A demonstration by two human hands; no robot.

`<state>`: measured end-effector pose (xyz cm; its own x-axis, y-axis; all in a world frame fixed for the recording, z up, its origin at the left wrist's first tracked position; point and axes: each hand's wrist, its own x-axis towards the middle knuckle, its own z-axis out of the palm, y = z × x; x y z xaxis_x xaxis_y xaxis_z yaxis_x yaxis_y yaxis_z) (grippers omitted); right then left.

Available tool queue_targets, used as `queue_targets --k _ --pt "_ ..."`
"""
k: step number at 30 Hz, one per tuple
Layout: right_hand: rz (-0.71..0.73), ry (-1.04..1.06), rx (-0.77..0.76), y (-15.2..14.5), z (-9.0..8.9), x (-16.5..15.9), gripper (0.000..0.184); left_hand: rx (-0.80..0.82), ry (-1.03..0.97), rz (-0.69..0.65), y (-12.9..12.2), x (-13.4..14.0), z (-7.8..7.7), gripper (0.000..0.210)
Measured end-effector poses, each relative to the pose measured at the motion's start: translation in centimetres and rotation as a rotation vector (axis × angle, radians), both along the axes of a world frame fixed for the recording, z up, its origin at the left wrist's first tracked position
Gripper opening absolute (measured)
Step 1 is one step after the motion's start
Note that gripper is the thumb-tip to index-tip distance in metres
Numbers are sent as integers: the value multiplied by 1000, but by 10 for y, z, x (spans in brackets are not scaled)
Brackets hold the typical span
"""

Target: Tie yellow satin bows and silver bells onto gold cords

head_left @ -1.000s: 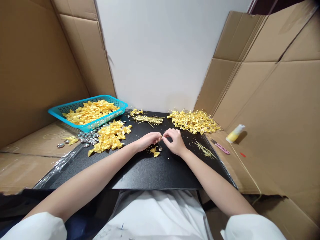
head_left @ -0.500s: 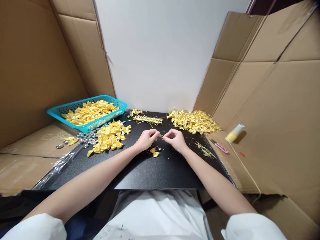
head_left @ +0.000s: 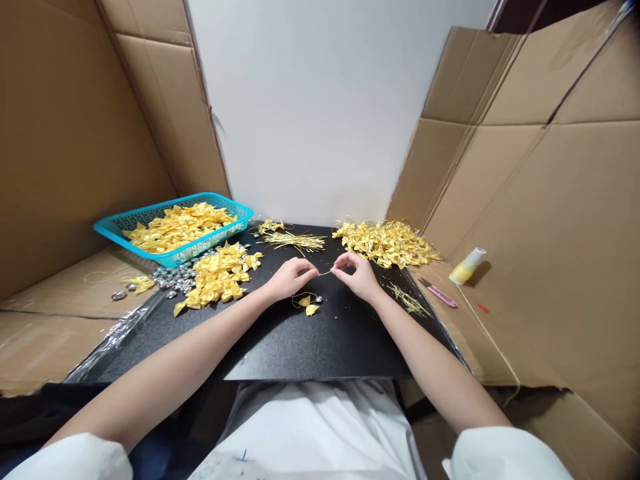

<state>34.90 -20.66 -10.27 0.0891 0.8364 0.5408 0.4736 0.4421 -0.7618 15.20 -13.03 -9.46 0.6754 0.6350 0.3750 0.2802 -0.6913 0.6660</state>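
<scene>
Between my two hands a thin gold cord [head_left: 325, 273] is stretched. My left hand [head_left: 291, 279] pinches one end of it, thumb against forefinger. The other end sits in the closed fingertips of my right hand [head_left: 356, 275]. Just below them on the black table [head_left: 310, 347] lies a yellow ribbon bow [head_left: 311, 309], with a loop of cord and a small silver bell [head_left: 319, 299] beside it. Whether this loop joins the cord in my fingers is partly hidden by my left hand.
At left are a heap of yellow bows [head_left: 220, 273], silver bells [head_left: 173, 277] and a blue basket [head_left: 175, 257] of bows. Cut gold cords [head_left: 295, 240] and finished-looking bows [head_left: 385, 243] lie behind. At right are cord scraps [head_left: 407, 300], a pink cutter [head_left: 443, 297] and a spool [head_left: 467, 267].
My hands have drawn slightly apart, and more of the cord shows, pulled straight between the fingertips. The bow and bell below stay about where they were.
</scene>
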Motion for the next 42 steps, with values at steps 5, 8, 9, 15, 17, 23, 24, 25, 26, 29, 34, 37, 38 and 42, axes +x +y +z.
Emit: queue_targets --k 5,8,9,15,17,23,24,25,26,29,34,37,38,42 --pt "-14 -137 87 -7 2 -10 5 47 -43 -92 -6 3 8 30" --pt "-37 -159 110 -8 3 -13 5 -52 -33 -154 -10 7 7 27" --pt "-46 -166 112 -8 3 -13 6 -113 -49 -159 -10 8 5 29" --pt "-87 -160 126 -7 1 -15 6 -556 -269 -58 -4 12 -5 35" --pt "-106 -183 136 -7 1 -17 6 -628 -283 12 -3 12 -7 37" --pt "-156 -445 200 -11 1 -19 11 -563 -292 -9 -6 12 -8 33" --pt "-151 -483 212 -11 0 -18 11 -511 -270 -17 -6 11 -8 32" --pt "-147 -515 221 -11 0 -17 12 -446 -242 -19 -6 11 -8 30" --pt "-147 -541 230 -11 0 -17 11 -373 -211 -15 -5 10 -8 29" --pt "-141 -607 244 -11 0 -15 11 -159 -118 -17 -5 8 -9 27" --pt "-117 -576 216 -12 1 -17 10 19 -55 -73 -5 8 -10 28" --pt "-140 -410 173 -11 2 -17 7 10 -80 -75 -6 8 -9 27" --pt "-144 -340 154 -10 2 -16 6 -12 -91 -73 -6 8 -9 27" --pt "-17 -195 66 -4 -2 -9 12 -153 -142 -75 -3 9 -10 29"
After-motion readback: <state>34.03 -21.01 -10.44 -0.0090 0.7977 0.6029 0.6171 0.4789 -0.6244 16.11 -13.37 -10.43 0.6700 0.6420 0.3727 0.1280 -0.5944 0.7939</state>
